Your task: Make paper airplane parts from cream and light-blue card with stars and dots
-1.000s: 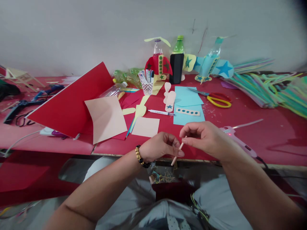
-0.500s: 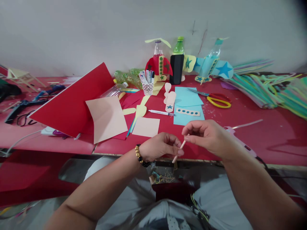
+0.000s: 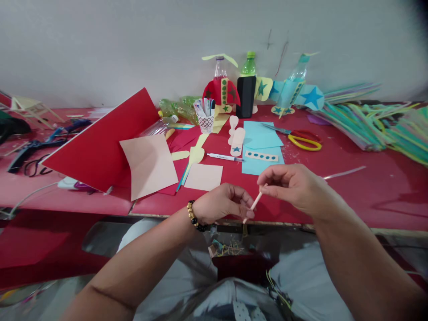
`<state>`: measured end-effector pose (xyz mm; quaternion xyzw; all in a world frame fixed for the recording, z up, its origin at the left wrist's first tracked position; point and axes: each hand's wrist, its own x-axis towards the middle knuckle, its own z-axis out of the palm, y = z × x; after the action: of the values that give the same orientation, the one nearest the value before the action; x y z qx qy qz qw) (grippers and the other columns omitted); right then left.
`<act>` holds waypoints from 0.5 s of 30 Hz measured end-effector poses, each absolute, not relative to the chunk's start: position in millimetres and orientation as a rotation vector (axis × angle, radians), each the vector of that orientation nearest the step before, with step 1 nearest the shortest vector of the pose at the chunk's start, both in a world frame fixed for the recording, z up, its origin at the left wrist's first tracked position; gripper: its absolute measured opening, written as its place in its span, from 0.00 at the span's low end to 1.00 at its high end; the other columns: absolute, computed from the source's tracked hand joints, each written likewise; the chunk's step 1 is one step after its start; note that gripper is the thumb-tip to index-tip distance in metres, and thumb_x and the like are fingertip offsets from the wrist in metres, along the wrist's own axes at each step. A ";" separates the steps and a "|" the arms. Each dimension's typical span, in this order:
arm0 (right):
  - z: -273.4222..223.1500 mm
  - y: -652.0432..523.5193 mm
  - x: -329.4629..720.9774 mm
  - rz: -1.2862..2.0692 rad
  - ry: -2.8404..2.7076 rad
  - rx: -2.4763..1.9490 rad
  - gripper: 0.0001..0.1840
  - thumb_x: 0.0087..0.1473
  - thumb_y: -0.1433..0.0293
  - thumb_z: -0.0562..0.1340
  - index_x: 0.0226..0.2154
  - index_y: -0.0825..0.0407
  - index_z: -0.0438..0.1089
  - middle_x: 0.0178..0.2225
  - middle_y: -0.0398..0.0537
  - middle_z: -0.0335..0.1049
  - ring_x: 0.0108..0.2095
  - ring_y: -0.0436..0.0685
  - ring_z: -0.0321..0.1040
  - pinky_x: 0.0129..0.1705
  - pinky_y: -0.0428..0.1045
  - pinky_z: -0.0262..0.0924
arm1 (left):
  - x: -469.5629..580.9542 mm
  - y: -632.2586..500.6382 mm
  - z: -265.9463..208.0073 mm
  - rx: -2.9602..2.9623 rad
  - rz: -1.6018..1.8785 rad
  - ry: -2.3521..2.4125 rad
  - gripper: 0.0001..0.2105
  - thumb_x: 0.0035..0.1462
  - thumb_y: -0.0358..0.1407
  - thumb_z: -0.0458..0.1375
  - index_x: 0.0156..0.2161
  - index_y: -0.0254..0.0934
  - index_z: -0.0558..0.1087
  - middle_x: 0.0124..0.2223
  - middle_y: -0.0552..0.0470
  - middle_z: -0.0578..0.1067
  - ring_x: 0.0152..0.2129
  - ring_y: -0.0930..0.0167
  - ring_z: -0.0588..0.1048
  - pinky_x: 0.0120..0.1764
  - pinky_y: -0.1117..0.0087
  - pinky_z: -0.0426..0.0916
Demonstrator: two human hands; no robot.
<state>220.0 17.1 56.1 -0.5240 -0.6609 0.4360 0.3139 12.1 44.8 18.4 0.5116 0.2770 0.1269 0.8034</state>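
Between my two hands runs a thin peach paper roll, slanting up to the right above the table's front edge. My left hand, with a beaded bracelet at the wrist, pinches its lower part between thumb and fingers. My right hand is closed on the upper end with thumb and fingertips. Beyond the hands lie a peach card square, a white marker pen, blue paper sheets with a dotted strip on them, and a peach piece with a blue star.
Red-and-yellow scissors lie at right, near a clear glue stick. A large red board leans at left behind a peach sheet. Decorated bottles, a pen cup and plastic strips stand or lie farther back.
My right hand has shifted slightly right and up. The paper roll has moved with it, so less sticks out below my left fingers. The pink glue gun is now hidden behind my right arm.
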 end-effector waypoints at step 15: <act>55.9 19.8 224.8 1.104 -1.669 -1.376 0.07 0.47 0.65 0.67 0.30 0.52 0.74 0.27 0.43 0.73 0.28 0.49 0.66 0.30 0.44 0.60 | 8.6 45.3 21.7 1.076 0.235 0.570 0.12 0.48 0.35 0.65 0.36 0.29 0.75 0.28 0.49 0.78 0.24 0.76 0.75 0.33 0.75 0.70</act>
<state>224.8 19.8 55.9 -0.5310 -0.6441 0.4260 0.3488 8.6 45.3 21.7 0.5041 0.2670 0.1103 0.8139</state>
